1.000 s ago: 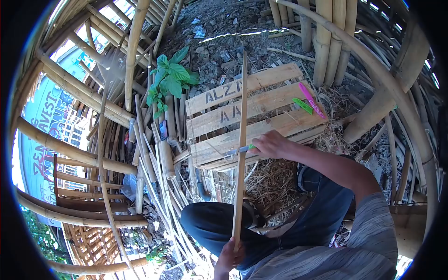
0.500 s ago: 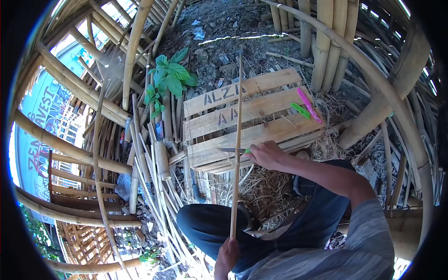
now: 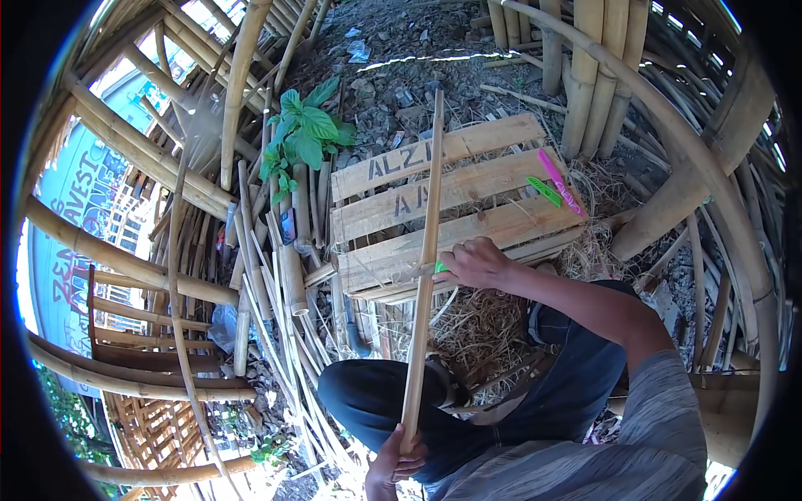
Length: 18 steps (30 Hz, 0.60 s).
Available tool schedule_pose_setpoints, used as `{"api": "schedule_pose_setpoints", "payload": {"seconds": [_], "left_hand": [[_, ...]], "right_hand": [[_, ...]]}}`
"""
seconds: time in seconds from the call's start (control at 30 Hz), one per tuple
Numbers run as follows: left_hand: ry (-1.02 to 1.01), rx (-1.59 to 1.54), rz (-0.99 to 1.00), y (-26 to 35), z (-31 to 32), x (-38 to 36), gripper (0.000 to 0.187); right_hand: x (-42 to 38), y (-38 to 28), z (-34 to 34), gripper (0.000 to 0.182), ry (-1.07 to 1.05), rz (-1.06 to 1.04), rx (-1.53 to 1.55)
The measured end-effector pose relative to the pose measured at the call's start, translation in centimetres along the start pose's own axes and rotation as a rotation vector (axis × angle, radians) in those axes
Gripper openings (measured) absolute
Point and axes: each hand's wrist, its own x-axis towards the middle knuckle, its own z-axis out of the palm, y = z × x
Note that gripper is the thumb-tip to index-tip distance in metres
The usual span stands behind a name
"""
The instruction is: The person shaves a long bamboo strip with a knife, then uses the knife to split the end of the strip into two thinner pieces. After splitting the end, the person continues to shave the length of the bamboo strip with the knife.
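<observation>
A long, pale bamboo strip (image 3: 431,184) runs from my lap up over a slatted wooden crate (image 3: 468,240). Its lower end is gripped in my left hand (image 3: 399,461), fingers closed around it above my thigh. My right hand (image 3: 474,264) is closed on a knife, whose green handle (image 3: 440,267) shows beside the strip about midway along it. Most of the blade is hard to make out where it meets the strip. On the crate's right side lie a pink knife (image 3: 554,171) and a green sheath-like piece (image 3: 544,191).
Thin bamboo strips (image 3: 288,334) lie in a bundle to the left. A leafy plant (image 3: 305,129) grows behind the crate's left corner. Fibrous shavings (image 3: 484,334) cover the ground below the crate. Thick bamboo poles (image 3: 589,79) stand at right, and a bamboo fence (image 3: 142,275) at left.
The strip has turned, showing a wider face, and its far end has shifted slightly right. My left hand has moved a little left and down. Less of the knife blade shows left of the strip.
</observation>
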Motion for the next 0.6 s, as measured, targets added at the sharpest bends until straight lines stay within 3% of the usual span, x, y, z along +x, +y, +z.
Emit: {"api": "schedule_pose_setpoints", "payload": {"seconds": [0.07, 0.1, 0.17, 0.27, 0.3, 0.4, 0.53, 0.6], "left_hand": [[0.241, 0.263, 0.097, -0.1, 0.6, 0.2, 0.040], [0.237, 0.263, 0.098, -0.4, 1.1, 0.6, 0.040], [0.771, 1.202, 0.443, -1.3, 2.6, 1.4, 0.038], [0.917, 1.433, 0.494, -1.8, 4.1, 2.6, 0.036], [0.914, 1.411, 0.480, -1.8, 4.8, 2.7, 0.035], [0.815, 1.273, 0.412, -1.6, 4.7, 1.9, 0.038], [0.798, 1.247, 0.463, -0.9, 5.2, 2.5, 0.038], [0.804, 1.316, 0.521, -1.1, 4.9, 2.9, 0.039]], "right_hand": [[-0.1, -0.3, -0.5, 0.047, -0.068, 0.077, 0.100], [-0.1, -0.6, -1.0, 0.047, -0.068, 0.076, 0.096], [-0.1, -2.0, -2.2, 0.053, -0.273, 0.323, 0.374], [-0.7, -5.1, -3.6, 0.058, -0.391, 0.141, 0.451], [-1.2, -5.4, -3.1, 0.055, -0.312, 0.005, 0.325], [-1.3, -5.0, -1.2, 0.051, -0.240, 0.043, 0.290], [0.2, -2.7, -1.6, 0.044, -0.090, 0.087, 0.139], [-0.6, -3.3, -0.5, 0.042, -0.177, -0.022, 0.138]]}}
